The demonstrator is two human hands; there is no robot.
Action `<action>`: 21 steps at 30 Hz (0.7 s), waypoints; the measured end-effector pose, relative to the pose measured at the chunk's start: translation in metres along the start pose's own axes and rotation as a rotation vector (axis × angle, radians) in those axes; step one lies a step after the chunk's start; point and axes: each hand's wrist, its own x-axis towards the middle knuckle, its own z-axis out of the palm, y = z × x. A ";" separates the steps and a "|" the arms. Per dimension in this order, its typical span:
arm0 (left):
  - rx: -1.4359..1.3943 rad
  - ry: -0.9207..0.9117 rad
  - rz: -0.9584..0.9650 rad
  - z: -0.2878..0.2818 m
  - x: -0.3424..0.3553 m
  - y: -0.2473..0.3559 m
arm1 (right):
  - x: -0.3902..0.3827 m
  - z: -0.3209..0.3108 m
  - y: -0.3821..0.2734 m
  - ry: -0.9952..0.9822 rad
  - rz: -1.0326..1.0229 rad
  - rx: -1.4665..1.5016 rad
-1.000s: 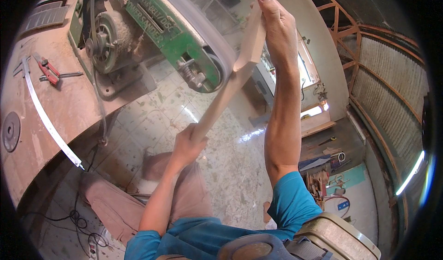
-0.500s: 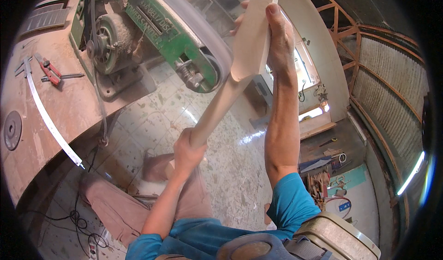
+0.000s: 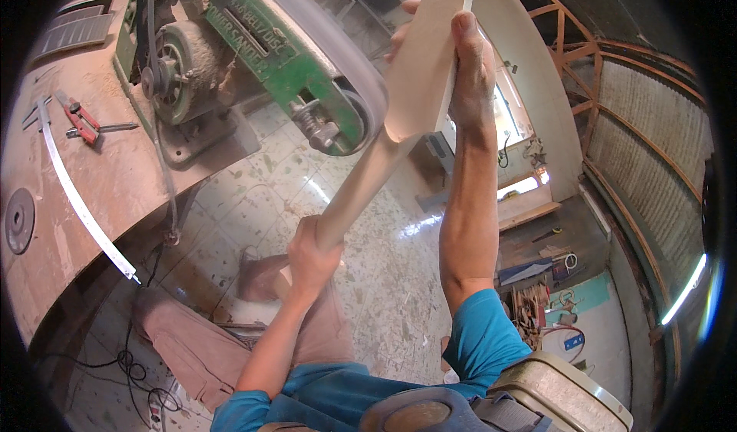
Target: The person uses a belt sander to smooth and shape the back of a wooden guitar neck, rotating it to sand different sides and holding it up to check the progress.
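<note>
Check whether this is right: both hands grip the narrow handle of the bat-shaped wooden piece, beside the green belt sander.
Not quite: only the left hand grips the narrow handle; the head view shows the right hand holding the broad blade. The bat-shaped wooden piece is beside the green belt sander.

On the bench [image 3: 127,175] lie a red-handled tool [image 3: 86,123], pale strip [image 3: 71,187] and dark disc [image 3: 21,231].

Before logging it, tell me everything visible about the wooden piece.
The pale wooden piece has a broad flat blade, a shoulder and a narrower handle. It slants up rightward to the frame's edge. The left hand grips the handle, the right hand the blade. Its shoulder is by the sander belt; contact is unclear.
</note>
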 end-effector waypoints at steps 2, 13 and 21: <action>-0.015 -0.006 0.022 -0.001 0.003 -0.001 | 0.000 0.004 -0.009 0.044 0.019 -0.076; -0.124 -0.153 -0.003 -0.006 0.005 0.003 | 0.010 0.005 -0.004 0.099 0.051 -0.108; -0.159 -0.277 -0.060 -0.008 0.013 -0.001 | 0.016 0.004 0.001 0.183 0.083 -0.261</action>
